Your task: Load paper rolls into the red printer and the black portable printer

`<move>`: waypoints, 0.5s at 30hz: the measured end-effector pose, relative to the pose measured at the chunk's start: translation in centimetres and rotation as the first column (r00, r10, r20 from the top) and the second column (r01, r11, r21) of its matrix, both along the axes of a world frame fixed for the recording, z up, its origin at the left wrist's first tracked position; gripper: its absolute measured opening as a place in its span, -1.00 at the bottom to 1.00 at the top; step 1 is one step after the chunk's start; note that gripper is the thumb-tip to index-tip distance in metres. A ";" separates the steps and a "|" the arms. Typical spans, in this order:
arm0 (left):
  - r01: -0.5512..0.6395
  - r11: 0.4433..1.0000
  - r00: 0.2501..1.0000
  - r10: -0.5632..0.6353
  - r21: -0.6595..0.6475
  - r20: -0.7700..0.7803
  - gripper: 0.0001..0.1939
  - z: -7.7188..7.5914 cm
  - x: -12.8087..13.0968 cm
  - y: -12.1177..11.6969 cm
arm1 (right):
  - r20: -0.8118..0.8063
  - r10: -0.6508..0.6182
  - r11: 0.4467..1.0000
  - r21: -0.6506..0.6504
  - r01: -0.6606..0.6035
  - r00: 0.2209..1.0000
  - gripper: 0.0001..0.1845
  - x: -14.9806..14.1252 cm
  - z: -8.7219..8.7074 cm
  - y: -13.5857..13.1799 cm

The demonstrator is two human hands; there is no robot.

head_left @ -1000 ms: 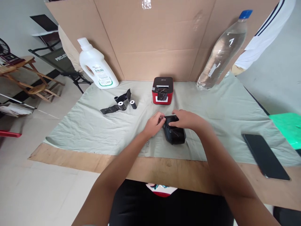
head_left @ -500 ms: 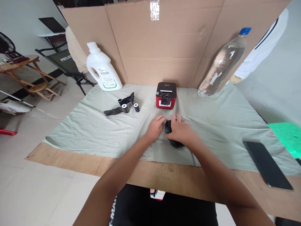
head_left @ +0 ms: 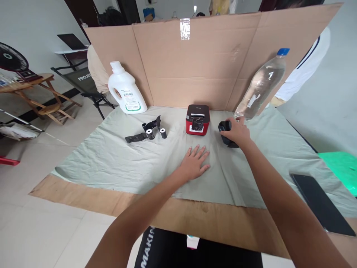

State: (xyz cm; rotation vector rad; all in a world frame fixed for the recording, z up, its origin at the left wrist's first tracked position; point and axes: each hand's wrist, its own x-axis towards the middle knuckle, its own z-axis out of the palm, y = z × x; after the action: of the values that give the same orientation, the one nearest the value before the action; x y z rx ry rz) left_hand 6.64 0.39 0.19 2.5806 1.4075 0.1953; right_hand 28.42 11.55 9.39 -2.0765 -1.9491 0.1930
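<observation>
Since the earlier frame, the black printer has gone from right in front of the person to a spot off to the right, and the left hand has come off it.

Using the red printer as the middle of the dial (12 = away from the wearer), the black one's at about 4. The right hand has it from above, partly open and wrapped round the body, thumb on the near-left side; makes sense for a chunky thing. Can't tell if it's lifted or sitting on the cloth.

Left hand's at 6, empty, fingers spread flat on the cloth, maybe for steadying. Paper rolls sit around 8 to 9, out of the way. My guess is the white jug at 10 and the leaning clear bottle at 2 are bracing that cardboard.
</observation>
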 end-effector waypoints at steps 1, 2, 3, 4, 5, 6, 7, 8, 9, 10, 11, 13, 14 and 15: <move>-0.001 1.000 1.000 0.001 0.001 0.000 -0.33 -0.1 -0.1 0.1 | -0.009 -0.014 1.000 0.004 0.014 1.000 -0.35 0.3 -0.4 0.9; -0.003 1.000 1.000 0.003 0.004 0.003 -0.33 -0.2 -0.1 0.1 | -0.017 -0.026 1.000 0.011 0.026 1.000 -0.34 0.6 -0.8 1.7; -0.007 1.000 1.000 0.007 0.009 0.008 -0.32 -0.3 -0.1 0.2 | -0.020 -0.036 0.999 0.017 0.036 0.999 -0.34 0.8 -1.2 2.5; -0.009 1.000 1.000 0.009 0.013 0.015 -0.32 -0.4 -0.1 0.2 | -0.017 -0.044 0.999 0.018 0.045 0.999 -0.33 0.9 -1.5 3.1; -0.011 1.000 1.000 0.010 0.016 0.022 -0.32 -0.4 -0.1 0.3 | -0.011 -0.049 0.999 0.013 0.049 0.999 -0.33 1.0 -1.7 3.7; -0.011 1.000 0.999 0.011 0.016 0.030 -0.32 -0.5 0.0 0.3 | -0.004 -0.050 0.999 -0.002 0.049 0.999 -0.34 1.1 -1.9 4.2; -0.011 1.000 0.999 0.011 0.014 0.040 -0.33 -0.6 0.1 0.2 | 0.000 -0.048 0.999 -0.021 0.048 0.999 -0.34 1.2 -2.1 4.5; -0.010 1.000 0.999 0.009 0.009 0.053 -0.33 -0.6 0.1 0.1 | 0.000 -0.043 0.998 -0.042 0.043 0.999 -0.35 1.2 -2.1 4.8; -0.007 1.000 0.997 0.007 0.000 0.073 -0.35 -0.7 0.2 0.0 | -0.002 -0.037 0.997 -0.064 0.037 0.999 -0.34 1.3 -2.2 5.1; -0.002 1.000 0.995 0.003 -0.013 0.101 -0.37 -0.7 0.1 0.0 | 0.000 -0.032 0.996 -0.084 0.032 0.999 -0.33 1.3 -2.2 5.2; 0.005 1.000 0.990 -0.001 -0.030 0.144 -0.41 -0.8 -0.1 0.0 | 0.016 -0.026 0.995 -0.094 0.027 1.000 -0.33 1.2 -2.3 5.2; -0.028 0.998 0.952 0.043 -0.055 0.302 -0.50 -0.8 -1.0 0.9 | 0.102 0.012 0.998 -0.057 -0.007 0.995 -0.31 0.9 -2.4 5.2; -0.083 0.995 0.904 0.098 -0.055 0.416 -0.53 -0.8 -1.7 1.8 | 0.157 0.043 0.999 -0.018 -0.041 0.987 -0.28 0.6 -2.6 5.1; -0.160 0.986 0.825 0.164 -0.055 0.541 -0.55 -0.8 -2.5 3.0 | 0.201 0.087 0.995 0.025 -0.094 0.976 -0.23 0.2 -2.9 5.1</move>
State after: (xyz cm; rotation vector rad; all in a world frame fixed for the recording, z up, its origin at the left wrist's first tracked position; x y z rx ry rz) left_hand 4.14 3.42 -0.57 2.1325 1.3806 0.8728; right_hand 28.59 16.69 6.49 -2.0553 -2.1485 -0.0321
